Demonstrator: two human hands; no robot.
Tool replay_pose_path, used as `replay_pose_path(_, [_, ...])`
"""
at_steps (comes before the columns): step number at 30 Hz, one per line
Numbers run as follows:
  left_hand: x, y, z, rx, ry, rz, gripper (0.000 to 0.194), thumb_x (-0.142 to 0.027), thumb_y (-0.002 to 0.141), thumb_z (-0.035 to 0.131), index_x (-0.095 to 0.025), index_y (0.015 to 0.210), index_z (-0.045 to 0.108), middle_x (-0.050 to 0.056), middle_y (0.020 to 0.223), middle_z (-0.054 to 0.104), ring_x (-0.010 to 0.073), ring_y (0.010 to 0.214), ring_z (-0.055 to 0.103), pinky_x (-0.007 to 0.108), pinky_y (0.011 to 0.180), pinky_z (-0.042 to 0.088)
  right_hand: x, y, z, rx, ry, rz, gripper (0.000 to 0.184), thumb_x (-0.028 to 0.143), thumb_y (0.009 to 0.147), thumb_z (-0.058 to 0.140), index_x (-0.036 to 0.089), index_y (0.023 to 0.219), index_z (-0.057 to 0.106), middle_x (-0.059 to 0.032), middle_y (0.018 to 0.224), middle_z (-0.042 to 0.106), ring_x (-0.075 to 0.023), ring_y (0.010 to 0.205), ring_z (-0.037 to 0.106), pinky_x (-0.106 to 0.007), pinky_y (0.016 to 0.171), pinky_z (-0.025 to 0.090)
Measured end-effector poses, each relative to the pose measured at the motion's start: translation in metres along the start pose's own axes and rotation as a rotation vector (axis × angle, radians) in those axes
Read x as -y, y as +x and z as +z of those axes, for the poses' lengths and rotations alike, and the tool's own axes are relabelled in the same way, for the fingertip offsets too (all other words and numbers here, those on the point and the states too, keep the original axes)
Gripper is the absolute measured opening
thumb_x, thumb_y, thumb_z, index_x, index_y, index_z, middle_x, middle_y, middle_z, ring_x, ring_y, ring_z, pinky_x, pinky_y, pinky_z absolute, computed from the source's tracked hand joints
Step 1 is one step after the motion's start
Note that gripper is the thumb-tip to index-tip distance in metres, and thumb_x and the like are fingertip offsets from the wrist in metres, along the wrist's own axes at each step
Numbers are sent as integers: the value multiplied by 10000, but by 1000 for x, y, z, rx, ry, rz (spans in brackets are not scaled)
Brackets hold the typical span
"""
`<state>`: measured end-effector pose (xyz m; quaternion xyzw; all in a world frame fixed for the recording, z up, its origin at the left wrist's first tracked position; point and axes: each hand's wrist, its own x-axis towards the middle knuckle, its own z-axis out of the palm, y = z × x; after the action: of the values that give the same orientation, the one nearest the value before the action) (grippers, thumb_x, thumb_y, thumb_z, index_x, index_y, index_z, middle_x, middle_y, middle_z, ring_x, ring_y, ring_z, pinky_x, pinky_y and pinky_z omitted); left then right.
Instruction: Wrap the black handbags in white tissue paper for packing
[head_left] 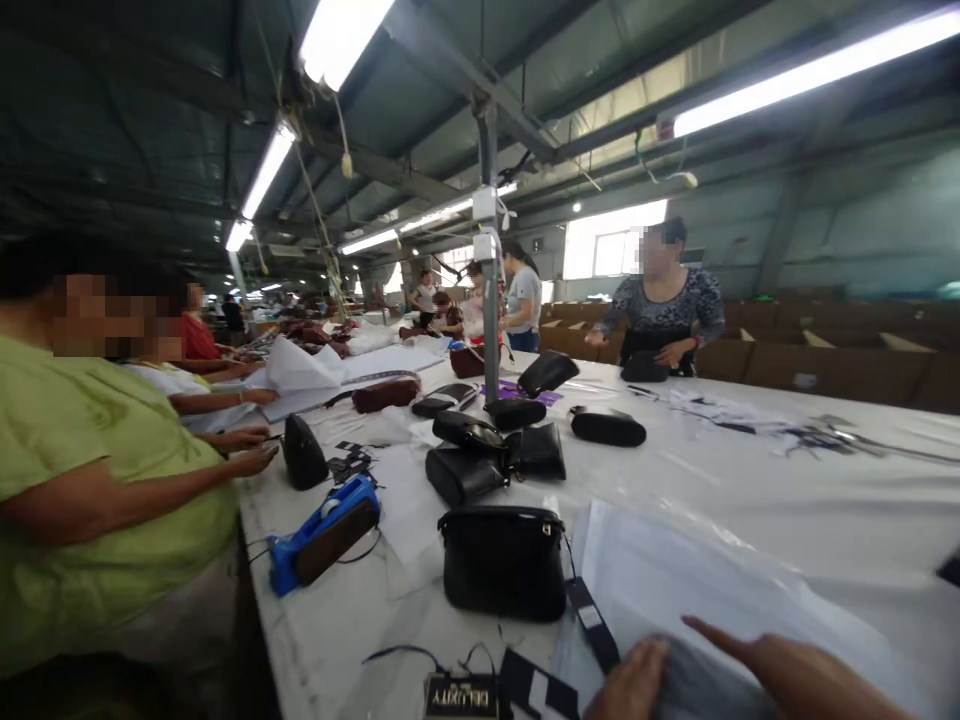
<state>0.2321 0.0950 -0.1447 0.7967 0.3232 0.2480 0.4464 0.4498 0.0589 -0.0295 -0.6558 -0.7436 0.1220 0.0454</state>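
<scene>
My left hand (634,682) is at the bottom edge, fingers together on the near part of a translucent plastic bag (675,570). A dark shape (701,672) shows between my hands, seemingly under the plastic; I cannot make out its kind. My right hand (799,672) is over the bag's right part, index finger stretched out to the left and the other fingers partly hidden. Just beyond and left of my hands, a small black handbag (504,565) stands upright, with a black hang tag (594,615) on a cord. More black tags (538,685) lie nearer me.
Several black handbags (465,475) are heaped mid-table. A blue tape dispenser (330,530) sits near the left edge. A metal post (491,300) rises behind the heap. A co-worker in green (112,480) is at left; another person (667,300) stands across the white table (810,480).
</scene>
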Motion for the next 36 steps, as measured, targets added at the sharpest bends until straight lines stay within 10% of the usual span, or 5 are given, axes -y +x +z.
replay_pose_path(5, [-45,-35,-43,-76,7,133,698,-316,850,637,-202,1490,382,110,1526,418,272,1402,398,458,1165,329,8,-27,-27,40,33,95,760,531,818,617,242,1484,392,-2,634,674,-227,587,639,-294,550,405])
replay_pose_path(12, [-47,-26,-40,-64,16,164,567,-228,914,522,-202,1468,402,98,1511,446,242,1398,406,469,1163,332,42,-100,-14,-397,25,111,403,392,981,451,233,1337,554,-83,1242,662,-239,1096,633,-383,946,504])
replay_pose_path(17, [-79,-34,-35,-157,250,284,462,-224,999,351,-215,1455,426,72,1559,370,219,1475,247,497,1216,193,76,-138,37,-420,-102,-20,611,450,929,558,179,1458,418,-114,1550,351,-304,1433,299,-512,1162,317])
replay_pose_path(22, [-89,-36,-10,48,581,418,651,-517,974,425,-173,1515,306,119,1584,288,294,1482,205,570,1192,203,82,-144,75,-405,-158,29,884,496,840,667,131,1530,253,-134,1604,195,-310,1483,121,-526,1193,243])
replay_pose_path(36, [-77,-36,-38,152,507,346,625,-570,975,375,-211,1487,376,113,1583,293,281,1475,233,557,1179,229,93,-160,86,-399,-163,130,1031,-76,621,579,246,1540,239,-91,1618,169,-314,1486,74,-525,1192,241])
